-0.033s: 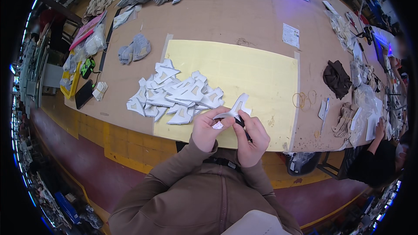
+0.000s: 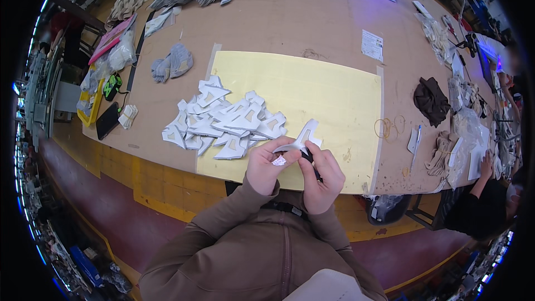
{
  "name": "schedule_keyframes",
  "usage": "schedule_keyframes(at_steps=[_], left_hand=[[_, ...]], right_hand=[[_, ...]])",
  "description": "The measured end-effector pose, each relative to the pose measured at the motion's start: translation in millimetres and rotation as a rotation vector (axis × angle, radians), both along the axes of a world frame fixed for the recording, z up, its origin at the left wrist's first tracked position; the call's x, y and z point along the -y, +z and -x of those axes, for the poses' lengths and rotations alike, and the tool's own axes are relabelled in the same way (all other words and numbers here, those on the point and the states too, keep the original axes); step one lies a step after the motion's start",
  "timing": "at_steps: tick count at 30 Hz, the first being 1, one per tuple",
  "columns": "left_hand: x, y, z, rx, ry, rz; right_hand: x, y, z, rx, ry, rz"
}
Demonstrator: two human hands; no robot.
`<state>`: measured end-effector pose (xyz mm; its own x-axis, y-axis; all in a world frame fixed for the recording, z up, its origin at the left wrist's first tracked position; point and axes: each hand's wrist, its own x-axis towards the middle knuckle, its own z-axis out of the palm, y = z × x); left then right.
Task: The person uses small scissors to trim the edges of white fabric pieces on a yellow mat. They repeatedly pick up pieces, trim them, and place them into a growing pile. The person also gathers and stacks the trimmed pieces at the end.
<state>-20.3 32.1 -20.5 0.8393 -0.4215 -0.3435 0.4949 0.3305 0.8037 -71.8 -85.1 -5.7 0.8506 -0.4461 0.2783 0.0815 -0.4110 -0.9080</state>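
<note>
A white, cut-out shoe-upper piece [image 2: 305, 134] is held over the near edge of a yellow sheet [image 2: 312, 95]. My left hand [image 2: 264, 167] grips its left end between thumb and fingers; a small patterned white patch [image 2: 278, 161] shows at the thumb. Closed around a slim black tool [image 2: 306, 156], my right hand [image 2: 323, 181] also touches the right side of the piece. The fingers cover most of the tool, so its kind cannot be made out. Left of my hands lies a loose pile of similar white pieces [image 2: 223, 117], partly on the yellow sheet.
A grey bundle [image 2: 173, 64] lies beyond the pile, with a dark phone [image 2: 108, 120] at the left edge. Rubber bands [image 2: 390, 128], a pen [image 2: 416, 147] and a brown cloth [image 2: 431, 100] lie to the right. Another person's hand [image 2: 486, 165] rests at the far right.
</note>
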Motion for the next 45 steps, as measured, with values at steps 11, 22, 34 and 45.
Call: schedule_keyframes(at_steps=[11, 22, 34, 45], left_hand=[[12.0, 2.1, 5.4, 0.113, 0.099, -0.017], [11.6, 5.0, 4.7, 0.250, 0.106, 0.000], [9.0, 3.2, 2.8, 0.155, 0.063, 0.011], [5.9, -1.7, -18.9, 0.748, 0.043, -0.578]], right_hand=[[-4.8, -2.5, -4.6, 0.032, -0.045, 0.014], [10.1, -17.3, -5.2, 0.198, 0.025, 0.222], [11.8, -29.4, 4.8, 0.045, 0.266, -1.379], [7.9, 1.0, 5.5, -0.082, 0.288, -0.178]])
